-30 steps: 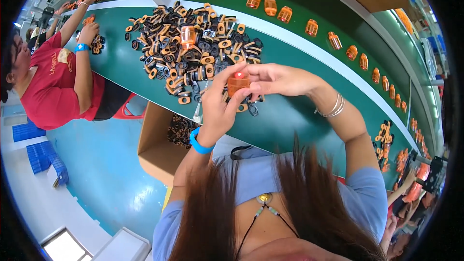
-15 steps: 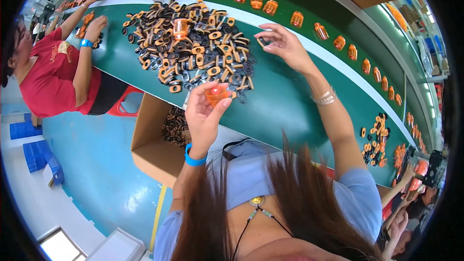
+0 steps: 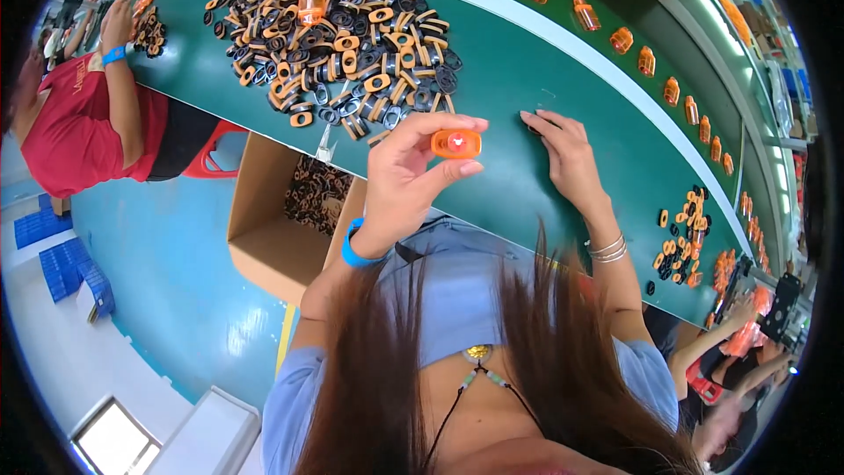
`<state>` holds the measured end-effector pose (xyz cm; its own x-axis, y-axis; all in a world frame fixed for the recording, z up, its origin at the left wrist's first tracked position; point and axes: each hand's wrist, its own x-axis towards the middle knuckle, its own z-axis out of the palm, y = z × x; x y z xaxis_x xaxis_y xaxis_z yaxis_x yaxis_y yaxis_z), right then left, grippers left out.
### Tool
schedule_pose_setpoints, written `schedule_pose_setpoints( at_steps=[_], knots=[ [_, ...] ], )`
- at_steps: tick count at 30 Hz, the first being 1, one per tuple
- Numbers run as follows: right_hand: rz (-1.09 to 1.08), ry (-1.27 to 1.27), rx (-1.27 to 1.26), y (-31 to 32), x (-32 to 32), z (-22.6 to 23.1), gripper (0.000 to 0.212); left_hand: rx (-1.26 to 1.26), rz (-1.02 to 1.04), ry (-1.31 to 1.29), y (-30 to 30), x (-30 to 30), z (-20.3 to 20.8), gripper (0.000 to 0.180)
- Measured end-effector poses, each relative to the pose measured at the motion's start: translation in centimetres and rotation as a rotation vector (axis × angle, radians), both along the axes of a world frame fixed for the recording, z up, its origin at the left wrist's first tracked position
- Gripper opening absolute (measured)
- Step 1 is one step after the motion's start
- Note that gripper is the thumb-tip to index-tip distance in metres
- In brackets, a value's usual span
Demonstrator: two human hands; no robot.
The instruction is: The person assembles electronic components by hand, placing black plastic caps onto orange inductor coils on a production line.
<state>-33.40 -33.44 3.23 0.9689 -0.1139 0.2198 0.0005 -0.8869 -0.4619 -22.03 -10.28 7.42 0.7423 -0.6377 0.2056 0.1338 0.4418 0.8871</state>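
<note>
My left hand (image 3: pixel 409 172) pinches a small translucent orange container (image 3: pixel 456 143) between thumb and fingers. Its end faces up, with a red piece visible inside. To the right, my right hand (image 3: pixel 567 154) is low over the green tabletop, fingers curled together. A small black ring (image 3: pixel 534 130) shows partly beneath its fingertips; the fingers cover most of it. Beyond my left hand lies a large heap of black and orange oval caps and rings (image 3: pixel 352 58), with another orange container (image 3: pixel 312 4) on top.
Orange containers (image 3: pixel 646 62) stand in a row on the green belt (image 3: pixel 607 9) along the far side. A cardboard box (image 3: pixel 272 255) of dark parts sits below the table edge. Smaller part piles (image 3: pixel 686 242) lie at the right. A person in red (image 3: pixel 92 123) works at the left.
My left hand has moved right and turned the orange container end-up. My right hand has come down from the heap's right side toward the tabletop. The view has shifted slightly.
</note>
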Motion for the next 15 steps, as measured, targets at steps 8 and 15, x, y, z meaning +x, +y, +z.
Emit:
schedule_pose_setpoints(
  at_steps=[8, 15],
  knots=[
    [-0.224, 0.011, 0.494, 0.3, -0.2, 1.4, 0.051, 0.093, 0.066, 0.002, 1.0, 0.1, -0.6, 0.038],
    [-0.171, 0.021, 0.422, 0.2, 0.8, -0.3, 0.042, 0.127, 0.029, 0.007, 0.3, 0.2, -0.6, 0.038]
  ],
)
